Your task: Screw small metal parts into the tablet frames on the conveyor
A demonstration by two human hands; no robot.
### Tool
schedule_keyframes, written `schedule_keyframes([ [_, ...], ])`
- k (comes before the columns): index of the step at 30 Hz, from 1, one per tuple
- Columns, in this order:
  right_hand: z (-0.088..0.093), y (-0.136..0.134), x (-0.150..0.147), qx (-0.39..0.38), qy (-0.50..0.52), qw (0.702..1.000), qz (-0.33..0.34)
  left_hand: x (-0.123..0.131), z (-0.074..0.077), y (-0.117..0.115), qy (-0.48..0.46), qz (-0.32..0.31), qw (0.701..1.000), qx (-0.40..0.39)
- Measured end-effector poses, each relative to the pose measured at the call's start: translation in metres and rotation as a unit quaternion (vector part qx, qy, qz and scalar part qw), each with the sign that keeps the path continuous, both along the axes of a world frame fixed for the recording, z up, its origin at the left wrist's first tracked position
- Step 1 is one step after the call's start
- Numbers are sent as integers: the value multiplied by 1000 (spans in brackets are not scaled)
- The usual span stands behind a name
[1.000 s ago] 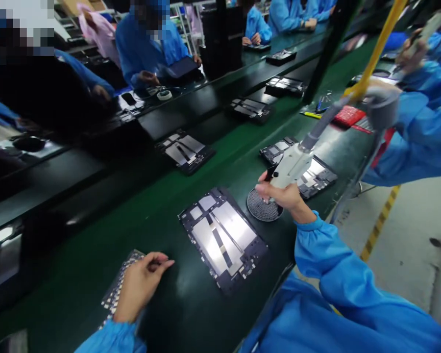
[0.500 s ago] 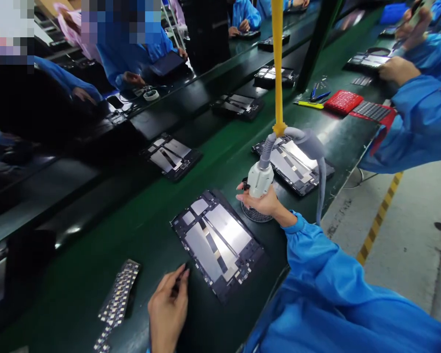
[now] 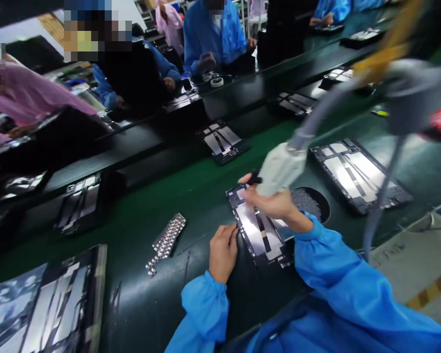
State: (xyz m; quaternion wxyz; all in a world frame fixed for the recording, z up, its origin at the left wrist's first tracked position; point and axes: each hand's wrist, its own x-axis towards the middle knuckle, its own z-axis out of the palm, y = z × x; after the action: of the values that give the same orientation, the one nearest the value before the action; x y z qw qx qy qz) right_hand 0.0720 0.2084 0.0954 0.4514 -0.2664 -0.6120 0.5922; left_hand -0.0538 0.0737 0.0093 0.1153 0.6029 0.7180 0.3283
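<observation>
An opened tablet (image 3: 248, 223) with silver plates and a black ribbon strip lies on the green bench in front of me. My right hand (image 3: 277, 203) is closed round a white gun-like tool (image 3: 282, 169) on a grey hose, held above the tablet's upper part and hiding some of it. The tool's outlet is not clear to see. My left hand (image 3: 223, 252) is at the tablet's left edge with fingers pinched together; whatever is between them is hidden. Left of it lies a strip of small parts (image 3: 169, 236) in rows.
Another opened tablet (image 3: 356, 176) lies to the right, beyond a round black mesh disc (image 3: 312, 201). More units stand along the line, including one at back centre (image 3: 222, 139) and a large one at lower left (image 3: 69, 304). Co-workers in blue and pink sit across. A yellow strap hangs at upper right.
My right hand has brought the white tool from beside the tablet to above it. My left hand has come up against the tablet's left edge. The view has swung left.
</observation>
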Motion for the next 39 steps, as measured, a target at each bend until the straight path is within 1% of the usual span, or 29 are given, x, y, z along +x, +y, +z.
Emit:
schedule_keyframes([
  [2,-4,-3,-31,-25,-6,998,58,-4,1,-13,-45,33,998,17],
  [3,-9,-4,-43,-37,-10,997,72,-7,1,-22,-67,52,996,21],
  [6,-25,-3,-60,-45,-33,995,78,-11,-2,-47,-120,92,988,26],
  [8,-30,-3,-61,-33,-47,996,71,-9,-4,-58,-139,82,986,49],
  [11,-33,-3,-58,-16,-59,996,69,0,-4,-64,-141,41,986,84],
  [16,-34,-5,-60,-15,-64,995,75,21,5,-60,-104,-23,988,109],
  [20,-33,-6,-61,-17,-64,995,74,39,6,-51,-66,-113,981,144],
  [23,-31,-7,-59,-18,-79,994,76,52,0,-42,-37,-181,971,150],
  [27,-36,-12,-60,-22,-81,994,72,64,-13,-31,31,-245,961,126],
  [29,-40,-15,-65,-14,-76,995,62,69,-19,-26,78,-262,954,127],
  [31,-40,-16,-70,-4,-76,996,41,71,-23,-24,115,-259,950,130],
  [32,-38,-16,-69,-2,-77,997,33,71,-24,-24,128,-252,950,132],
  [34,-28,-12,-57,-6,-75,997,25,66,-24,-27,144,-240,950,140],
  [36,-13,-7,-24,-12,-84,995,53,56,-21,-33,152,-239,948,146],
  [37,-8,-5,-1,-10,-103,991,85,49,-18,-36,153,-239,947,148],
  [38,-4,-5,25,-3,-133,982,138,43,-16,-40,154,-239,947,149],
  [39,-3,-7,51,10,-162,972,171,36,-14,-43,154,-238,947,150],
])
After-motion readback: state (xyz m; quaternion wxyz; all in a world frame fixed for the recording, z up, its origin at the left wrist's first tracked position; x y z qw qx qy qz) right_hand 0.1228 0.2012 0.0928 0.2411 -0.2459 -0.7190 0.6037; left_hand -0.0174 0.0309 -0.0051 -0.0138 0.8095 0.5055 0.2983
